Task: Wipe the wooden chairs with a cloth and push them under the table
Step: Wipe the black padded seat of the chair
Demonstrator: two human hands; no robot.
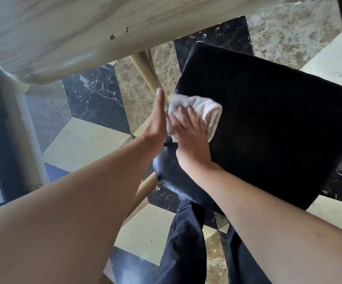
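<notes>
Head view: cloth (206, 110) under right grip (190, 138) on chair (272, 124); left grip (157, 121) beside

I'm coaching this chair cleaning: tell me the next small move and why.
Probably sweep the white terry cloth rightward across the black padded chair seat: the right hand presses it at the seat's left edge, the left hand stands open beside it.

Looking steeply down from head height, wide-angle, past both forearms (258, 197) reaching out from the bottom edge. Hovering close above the black chair seat (278, 130) at centre right, catching the pale table edge (63, 37) across the top left. Taking in patterned floor (88, 140) and dark trouser legs (186, 242) directly below.
</notes>
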